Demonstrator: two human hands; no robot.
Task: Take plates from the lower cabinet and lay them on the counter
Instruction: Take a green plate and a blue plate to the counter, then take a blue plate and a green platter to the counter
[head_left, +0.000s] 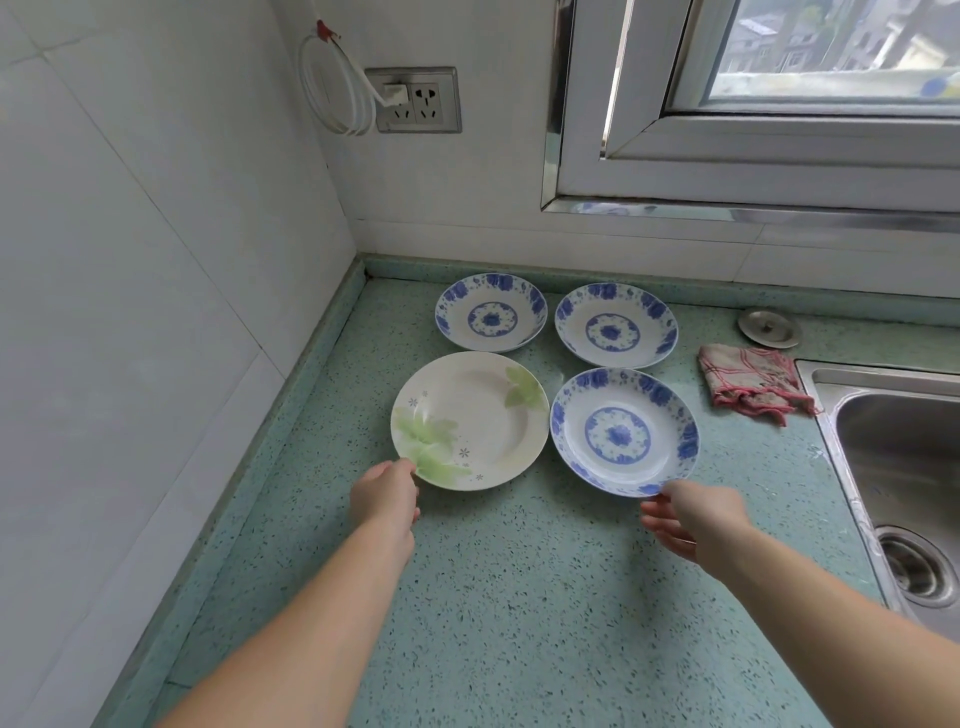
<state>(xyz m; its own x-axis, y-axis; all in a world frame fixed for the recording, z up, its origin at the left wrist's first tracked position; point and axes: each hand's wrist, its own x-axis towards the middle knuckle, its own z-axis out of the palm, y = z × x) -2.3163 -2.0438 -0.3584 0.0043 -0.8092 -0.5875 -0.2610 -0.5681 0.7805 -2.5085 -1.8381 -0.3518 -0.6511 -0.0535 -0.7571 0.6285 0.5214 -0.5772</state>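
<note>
Fingers of the left hand (385, 493) pinch the near rim of the green-leaf plate (470, 421); they are curled narrow around its edge, though the back of the hand hides just how they close. On the other side, the right hand (685, 512) has its thumb on the near rim of the front blue plate (625, 431), with the other fingers (655, 526) loosely spread and seemingly tucked under the edge.

Both plates look flat or nearly flat on the speckled green worktop (519, 597), side by side and just about touching. Behind them, close to the wall, two more blue plates, the back left one (491, 312) and the back right one (616, 325), lie free of any hand, so the four form a square.

My reading is that the task is well along: four plates are laid out, and the front pair is being set down or nudged straight. Whether more plates wait in the lower cabinet cannot be told, since it is out of view. A folded cloth (748, 382) and the sink (893, 467) sit off to the right, clear of the plates.
</note>
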